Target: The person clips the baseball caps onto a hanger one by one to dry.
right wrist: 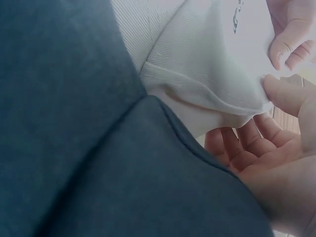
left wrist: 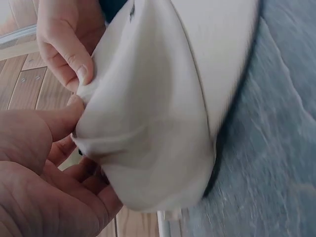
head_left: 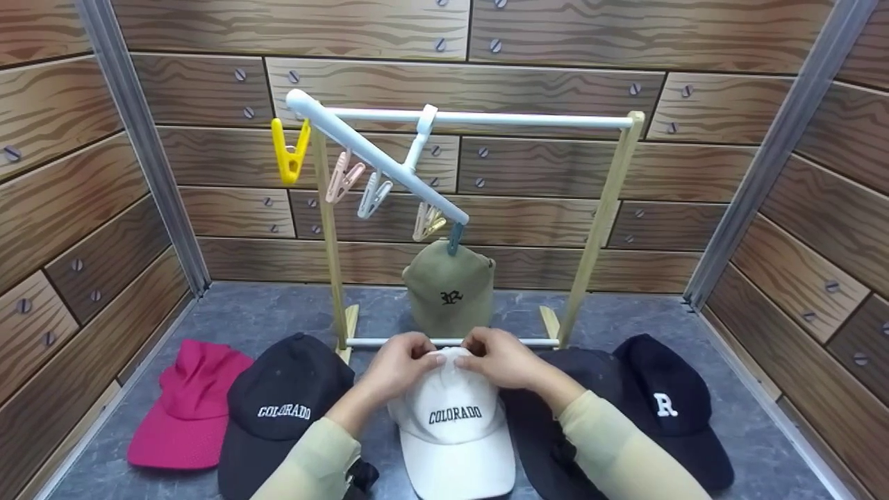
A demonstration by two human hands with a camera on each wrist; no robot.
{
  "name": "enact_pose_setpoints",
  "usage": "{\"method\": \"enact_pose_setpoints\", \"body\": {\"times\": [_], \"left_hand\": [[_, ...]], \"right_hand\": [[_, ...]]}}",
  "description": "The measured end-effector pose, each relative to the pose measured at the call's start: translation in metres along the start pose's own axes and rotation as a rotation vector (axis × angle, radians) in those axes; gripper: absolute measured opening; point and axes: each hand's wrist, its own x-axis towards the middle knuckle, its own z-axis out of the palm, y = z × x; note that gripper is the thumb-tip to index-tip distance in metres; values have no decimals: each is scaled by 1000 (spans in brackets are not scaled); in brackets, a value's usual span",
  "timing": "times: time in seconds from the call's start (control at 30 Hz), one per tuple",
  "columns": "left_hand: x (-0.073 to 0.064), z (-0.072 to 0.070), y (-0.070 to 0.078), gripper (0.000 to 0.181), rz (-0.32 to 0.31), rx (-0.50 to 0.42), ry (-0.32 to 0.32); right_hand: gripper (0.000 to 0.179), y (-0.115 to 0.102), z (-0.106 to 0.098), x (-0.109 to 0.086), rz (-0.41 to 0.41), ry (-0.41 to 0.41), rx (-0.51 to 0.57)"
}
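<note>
A white cap with COLORADO lettering stands in the middle front, its brim toward me. My left hand pinches the top of its crown between thumb and fingers. Close beside it, my right hand pinches the crown's other side. In the left wrist view the left hand has its thumb on the white fabric and its fingers behind. The right wrist view shows the right hand with fingers curled under the cap's folded edge. Behind the white cap, an olive cap hangs from a dark teal clothespin.
The white hanger bar hooks over a wooden rack's top rail. It carries yellow, pink and other clothespins. A pink cap and black COLORADO cap lie left; dark caps, one with an R, lie right.
</note>
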Motion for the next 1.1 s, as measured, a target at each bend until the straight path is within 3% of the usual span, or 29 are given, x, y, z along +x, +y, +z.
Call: {"method": "enact_pose_setpoints", "body": {"times": [0.67, 1.1], "left_hand": [[-1, 0, 13, 8, 54, -133, 107], [-6, -4, 21, 6, 63, -185, 137]], "right_hand": [[18, -13, -9, -7, -8, 87, 109], [19, -23, -7, -15, -27, 169, 184]]}}
